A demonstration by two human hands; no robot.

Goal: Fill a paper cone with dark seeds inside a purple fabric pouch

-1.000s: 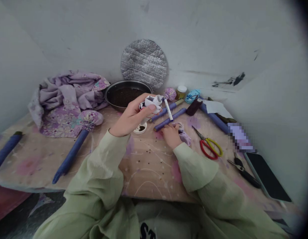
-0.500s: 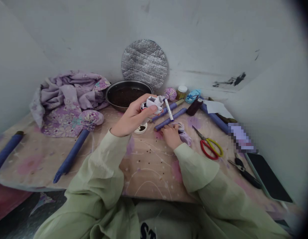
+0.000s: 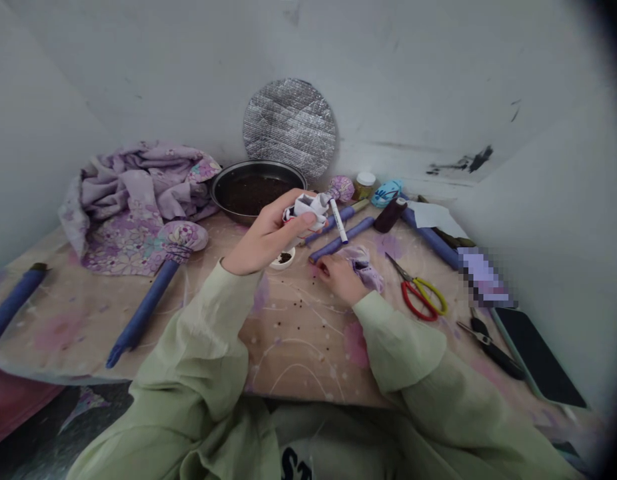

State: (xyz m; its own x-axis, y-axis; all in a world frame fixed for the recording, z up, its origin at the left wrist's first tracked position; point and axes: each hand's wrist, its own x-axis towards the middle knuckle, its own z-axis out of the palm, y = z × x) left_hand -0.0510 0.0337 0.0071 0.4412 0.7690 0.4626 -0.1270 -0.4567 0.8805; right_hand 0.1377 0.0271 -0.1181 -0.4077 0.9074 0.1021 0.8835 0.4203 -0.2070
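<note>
My left hand [image 3: 276, 230] is raised above the table with its fingers closed around a bunched white cloth [image 3: 312, 208], whose folds gather at the top with a dark patch at one side. Just below it stands a small white lid [image 3: 283, 259] with dark grains in it. My right hand [image 3: 341, 275] rests low over the table, fingers curled into a pinch; whatever is between the fingertips is too small to make out. Beside that hand lies a crumpled purple cloth [image 3: 369, 272]. A white marker [image 3: 338, 221] leans across two blue-wrapped sticks [image 3: 346, 238] in front of the hands.
Behind stands a dark pan [image 3: 258, 190] of brown stuff. Purple floral fabric [image 3: 138, 207] is heaped left, near a padded blue stick [image 3: 146, 300]. Right lie scissors [image 3: 421, 297], pliers [image 3: 491, 347], a phone [image 3: 538, 357] and a dark thread spool [image 3: 390, 215]. Grains dot the table.
My right hand has drawn slightly back and turned, its fingers now curled inward and more of the purple cloth uncovered. The left hand keeps the white cloth almost in place.
</note>
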